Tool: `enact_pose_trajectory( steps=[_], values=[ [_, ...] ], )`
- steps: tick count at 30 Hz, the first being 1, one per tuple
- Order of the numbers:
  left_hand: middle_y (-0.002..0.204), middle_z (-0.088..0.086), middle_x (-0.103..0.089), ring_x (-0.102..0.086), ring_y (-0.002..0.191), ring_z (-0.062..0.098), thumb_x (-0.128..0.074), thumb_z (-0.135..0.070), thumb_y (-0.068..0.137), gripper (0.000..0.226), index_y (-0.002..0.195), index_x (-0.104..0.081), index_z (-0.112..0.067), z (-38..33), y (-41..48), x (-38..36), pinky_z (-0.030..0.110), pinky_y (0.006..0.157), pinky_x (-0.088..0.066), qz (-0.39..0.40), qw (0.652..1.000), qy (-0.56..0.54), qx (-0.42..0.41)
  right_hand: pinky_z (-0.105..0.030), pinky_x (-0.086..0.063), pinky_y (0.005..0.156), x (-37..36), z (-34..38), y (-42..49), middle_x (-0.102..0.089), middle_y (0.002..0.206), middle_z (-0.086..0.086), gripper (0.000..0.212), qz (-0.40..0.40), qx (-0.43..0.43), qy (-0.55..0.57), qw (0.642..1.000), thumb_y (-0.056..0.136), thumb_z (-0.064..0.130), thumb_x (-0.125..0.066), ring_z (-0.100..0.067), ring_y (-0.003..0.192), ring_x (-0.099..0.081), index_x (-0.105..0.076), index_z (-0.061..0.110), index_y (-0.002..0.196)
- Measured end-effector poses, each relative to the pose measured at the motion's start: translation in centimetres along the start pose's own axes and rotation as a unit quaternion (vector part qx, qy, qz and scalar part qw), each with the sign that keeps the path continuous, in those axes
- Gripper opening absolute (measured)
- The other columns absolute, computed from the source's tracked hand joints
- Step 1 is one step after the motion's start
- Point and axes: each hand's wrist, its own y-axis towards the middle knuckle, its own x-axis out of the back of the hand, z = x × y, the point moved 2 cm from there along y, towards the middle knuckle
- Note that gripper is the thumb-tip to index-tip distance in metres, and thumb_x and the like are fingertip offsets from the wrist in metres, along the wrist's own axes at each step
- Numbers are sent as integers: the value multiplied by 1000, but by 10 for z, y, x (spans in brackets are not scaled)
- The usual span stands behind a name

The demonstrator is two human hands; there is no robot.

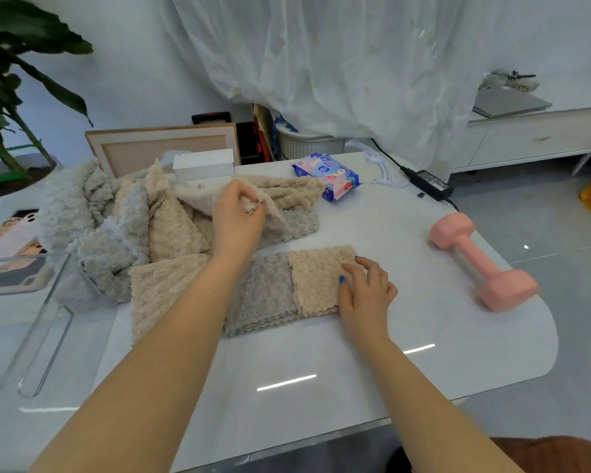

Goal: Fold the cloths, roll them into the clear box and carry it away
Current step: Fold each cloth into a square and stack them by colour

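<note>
1. Frankly, no writing can be read: the blue-and-pink packet (328,175) at the far side of the desk (321,370) carries print too small to make out, and so does the label on the black power adapter (430,184) near it.
2. The cloths are nubbly, plush fleece in beige and pale grey. A loose pile (116,227) lies crumpled on the left of the desk. In front of it a folded strip (267,295) lies flat: a grey cloth with wavy edges and a beige piece over its right end.
3. The clear box (31,336) sits at the desk's left edge, just beside the pile. It is hard transparent plastic with a slot handle.
4. A pink dumbbell (481,261), matte with blocky heads, lies on the right, well apart from the cloths.
5. The left hand (239,213) reaches forward over the pile, its fingers curled and pinching the edge of a beige cloth (287,191).
6. The right hand (365,291) rests on the strip's beige end, fingers spread and slightly bent, holding nothing.
</note>
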Motion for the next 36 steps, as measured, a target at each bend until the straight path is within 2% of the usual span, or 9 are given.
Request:
enact_pose_trajectory(
  steps=[3, 7, 11, 14, 19, 22, 25, 31, 36],
  values=[
    [93, -11, -56, -52, 84, -8, -67, -2, 81, 26, 88, -54, -23, -25, -12, 14, 10, 76, -44, 101, 991, -90, -11, -39, -40, 93, 8, 24, 10, -37, 138, -2, 45, 71, 21, 99, 992, 87, 29, -49, -20, 112, -51, -50, 16, 130],
    [112, -14, -60, -54, 105, -5, -73, -4, 79, 34, 109, -63, -17, -41, -34, 37, 8, 89, -42, 221, 969, -99, -41, -34, -50, 82, 19, 62, 22, -27, 138, 11, 86, 199, -22, 164, 966, 77, 34, -73, -16, 105, -53, -22, 28, 146],
    [120, -22, -56, -48, 115, -9, -66, -7, 86, 36, 114, -63, -28, -37, -48, 62, 7, 94, -37, 255, 964, -71, -26, -31, -43, 68, 21, 70, 19, -59, 103, 6, 26, 146, -41, 75, 986, 85, 20, -59, -20, 88, -60, -60, 22, 112],
    [117, -25, -56, -48, 110, -12, -62, -7, 89, 32, 112, -63, -30, -33, -49, 82, 9, 93, -37, 256, 966, -37, -25, -29, -34, 59, 31, 64, 17, -62, 88, 2, 13, 101, -94, 69, 988, 91, 19, -51, -20, 77, -55, -63, 15, 94],
    [108, -16, -58, -60, 93, 12, -53, -4, 91, 37, 95, -60, -40, -26, -41, 104, 36, 81, -52, 161, 987, 14, -27, -29, -50, 48, 55, 86, 34, -61, 84, -14, 20, 86, -168, 275, 943, 97, 20, -47, -31, 69, -68, -51, 9, 81],
    [111, -2, -54, -65, 70, 18, -44, 1, 90, 34, 96, -57, -30, -31, -39, 114, 37, 66, -53, 25, 998, 28, -41, -35, -52, 63, 72, 116, 38, -61, 76, -7, 15, 68, -3, 245, 967, 96, 18, -52, -21, 69, -60, -55, 11, 83],
    [110, -2, -50, -59, 82, 22, -48, 0, 87, 28, 97, -60, -22, -27, -37, 120, 45, 74, -54, -50, 998, -7, -33, -26, -48, 74, 86, 130, 38, -63, 89, -4, 6, 16, 181, 176, 967, 89, 4, -58, -15, 82, -58, -62, 7, 93],
    [107, 1, -57, -55, 102, 15, -69, -8, 80, 17, 93, -68, -19, -1, -30, 107, 32, 94, -46, 31, 999, 10, 12, -16, -35, 70, 96, 102, 51, -69, 98, -9, 36, 25, 63, 89, 994, 84, -10, -44, -23, 89, -61, -66, 8, 105],
    [87, -5, -55, -51, 79, -2, -55, 10, 79, 31, 87, -64, -19, -30, -10, 136, 19, 76, -46, -84, 990, 35, -105, -8, -34, 69, 132, 125, 80, -71, 98, -8, 33, -50, 131, 118, 983, 84, -10, -46, -11, 77, -57, -69, 5, 103]
  ],
)
